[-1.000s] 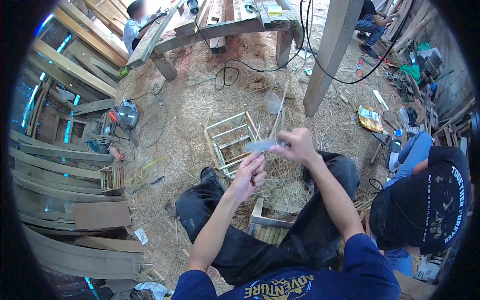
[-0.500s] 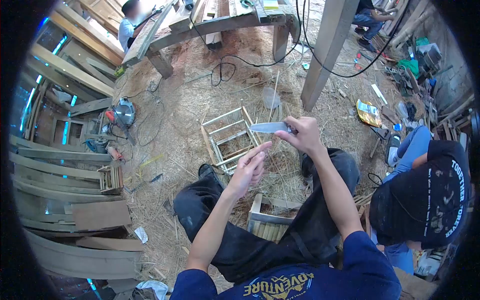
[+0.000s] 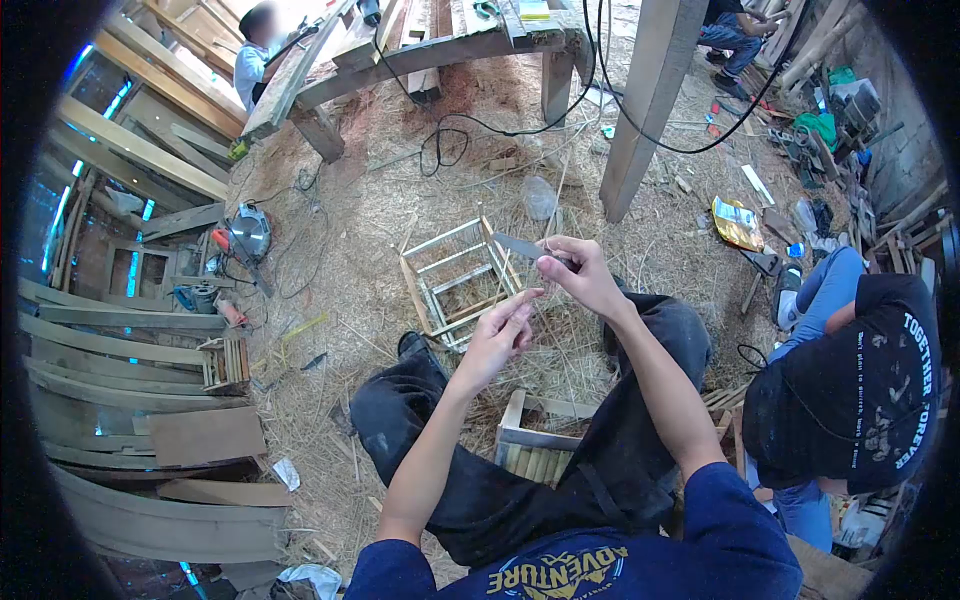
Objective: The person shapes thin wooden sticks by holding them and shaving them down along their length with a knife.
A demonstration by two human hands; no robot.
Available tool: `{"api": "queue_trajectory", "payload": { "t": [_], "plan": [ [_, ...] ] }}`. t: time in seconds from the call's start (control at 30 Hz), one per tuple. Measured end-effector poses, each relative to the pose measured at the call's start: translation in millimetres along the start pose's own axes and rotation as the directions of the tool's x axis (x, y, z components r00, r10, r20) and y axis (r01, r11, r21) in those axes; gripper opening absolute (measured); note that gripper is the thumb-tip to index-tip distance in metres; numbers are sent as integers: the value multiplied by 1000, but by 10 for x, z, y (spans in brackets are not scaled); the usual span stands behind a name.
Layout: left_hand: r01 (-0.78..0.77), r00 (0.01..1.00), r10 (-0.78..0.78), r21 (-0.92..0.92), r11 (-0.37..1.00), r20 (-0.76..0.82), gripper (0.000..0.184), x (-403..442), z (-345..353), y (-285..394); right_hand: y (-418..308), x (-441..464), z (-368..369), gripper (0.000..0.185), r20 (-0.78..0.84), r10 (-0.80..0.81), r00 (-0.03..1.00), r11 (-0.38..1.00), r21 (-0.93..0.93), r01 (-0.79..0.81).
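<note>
My right hand (image 3: 585, 275) is closed around the handle of a knife (image 3: 519, 247), its blade pointing left. Just below it, my left hand (image 3: 498, 340) has its fingers curled and the index finger reaching toward the knife. A thin pale strip (image 3: 563, 185), apparently bamboo, rises beyond the knife and lines up with my left fingertips; the exact grip is hidden. On the floor past my hands stands a small slatted wooden frame (image 3: 460, 275). Another wooden piece with bamboo slats (image 3: 540, 437) lies between my legs.
A wooden post (image 3: 650, 110) stands ahead, near a workbench (image 3: 440, 55) with hanging cords. A circular saw (image 3: 248, 235) sits on the left by stacked boards (image 3: 130, 345). A person in a black shirt (image 3: 835, 390) sits close on my right. Shavings cover the floor.
My right hand and the knife have moved slightly left and down, and the blade now slants. The thin strip's upper end has swung right. My left hand has barely moved.
</note>
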State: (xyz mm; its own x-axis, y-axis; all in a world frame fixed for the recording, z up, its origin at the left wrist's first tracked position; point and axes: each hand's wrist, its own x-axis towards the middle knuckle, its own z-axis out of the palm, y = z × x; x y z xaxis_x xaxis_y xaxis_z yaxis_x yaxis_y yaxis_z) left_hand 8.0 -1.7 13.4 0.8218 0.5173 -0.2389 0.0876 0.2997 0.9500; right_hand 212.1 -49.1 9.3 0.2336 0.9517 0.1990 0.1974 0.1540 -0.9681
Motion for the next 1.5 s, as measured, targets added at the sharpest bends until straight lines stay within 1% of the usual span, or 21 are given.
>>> {"api": "queue_trajectory", "payload": {
  "t": [0.03, 0.13, 0.23, 0.33, 0.43, 0.53, 0.63, 0.73, 0.83, 0.93, 1.03, 1.13, 1.23, 1.33, 1.43, 1.5],
  "plan": [
    [-9, 1000, 9, 9, 1000, -9, 42, 6, -1, 3, 23, 4, -17, 34, 16, 15, 1000, 1000, -24, -15],
    [-17, 999, 17, 2, 1000, -48, 42, 16, -26, -11, 55, 9, 44, 31, -29, -40, 999, 999, 10, 41],
    [-27, 998, 16, -210, 977, -56, 38, -14, 7, 51, -13, -12, 100, 33, -21, -82, 996, 997, -16, 82],
    [-113, 986, 72, -286, 952, -151, 30, 55, 25, -1, -49, -24, 127, 36, 57, -110, 992, 988, -100, 115],
    [-154, 976, 104, -266, 952, -192, 23, 77, 31, -17, -55, -33, 158, 37, 1, -263, 965, 900, -360, 246],
    [-164, 974, 127, -195, 967, -189, 21, 77, 48, 45, -27, -15, 137, 38, -43, -304, 952, 889, -371, 267],
    [-186, 967, 152, -158, 970, -207, 20, 85, 39, 32, -88, -27, 99, 40, 11, -228, 974, 879, -428, 210],
    [-193, 960, 158, -137, 972, -233, 19, 86, 40, -1, -26, -6, 114, 38, 8, -342, 940, 846, -431, 312],
    [-228, 942, 223, 8, 974, -252, 19, 107, 43, -10, -25, -7, 123, 40, -35, -358, 933, 851, -424, 310],
    [-204, 952, 158, -159, 966, -260, 18, 64, 69, 65, -12, -17, 112, 40, -10, -315, 949, 847, -454, 276],
    [-250, 957, 208, -208, 946, -204, 23, 111, -23, -53, -89, -33, 113, 41, 27, -284, 958, 846, -463, 264],
    [-232, 948, 192, -140, 963, -254, 25, 87, 10, -22, 1, -24, 150, 41, 12, -360, 933, 838, -435, 329],
    [-232, 952, 187, -174, 957, -242, 31, 94, 9, -28, 2, -24, 147, 40, 42, -324, 945, 856, -413, 312],
    [-213, 955, 173, -153, 965, -239, 37, 104, -21, -35, -137, -57, 146, 39, 111, -322, 940, 837, -431, 337],
    [-192, 964, 145, -210, 959, -222, 39, 64, 5, 33, -131, -62, 155, 38, 143, -338, 930, 814, -453, 365],
    [-137, 974, 80, -265, 954, -214, 38, 50, -28, 21, -159, -46, 119, 38, 174, -370, 913, 765, -500, 405]
  ]
}}
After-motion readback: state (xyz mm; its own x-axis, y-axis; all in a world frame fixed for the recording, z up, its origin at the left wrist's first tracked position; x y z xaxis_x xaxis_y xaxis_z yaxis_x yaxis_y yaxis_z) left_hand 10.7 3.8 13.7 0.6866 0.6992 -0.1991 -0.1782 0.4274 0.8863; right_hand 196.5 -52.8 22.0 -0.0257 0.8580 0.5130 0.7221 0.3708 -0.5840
